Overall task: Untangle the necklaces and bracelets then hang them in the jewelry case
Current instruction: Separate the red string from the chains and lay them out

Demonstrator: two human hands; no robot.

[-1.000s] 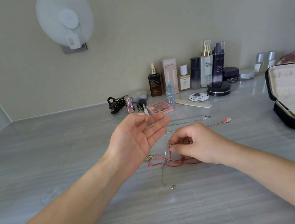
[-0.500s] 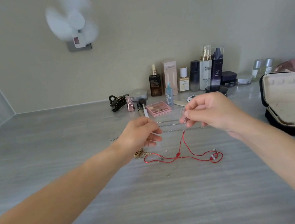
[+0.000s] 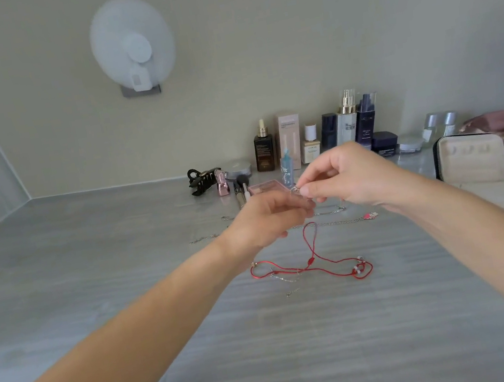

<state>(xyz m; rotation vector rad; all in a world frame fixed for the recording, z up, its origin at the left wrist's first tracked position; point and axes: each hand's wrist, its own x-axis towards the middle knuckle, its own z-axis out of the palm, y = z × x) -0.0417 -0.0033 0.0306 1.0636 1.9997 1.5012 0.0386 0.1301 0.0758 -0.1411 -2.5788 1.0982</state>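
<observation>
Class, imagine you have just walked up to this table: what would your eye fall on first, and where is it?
First, two hands meeting mid-frame above the table: the right hand pinches a small silver piece, and the left hand meets it with curled fingers. Just below, a red cord rises in a loop from the grey surface toward them. At the right edge lies an open jewelry case.

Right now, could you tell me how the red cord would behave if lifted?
Probably floppy: the red cord sags in loose curves onto the table. Likely light, being so thin. It may snag; a silver chain lies across it.
</observation>
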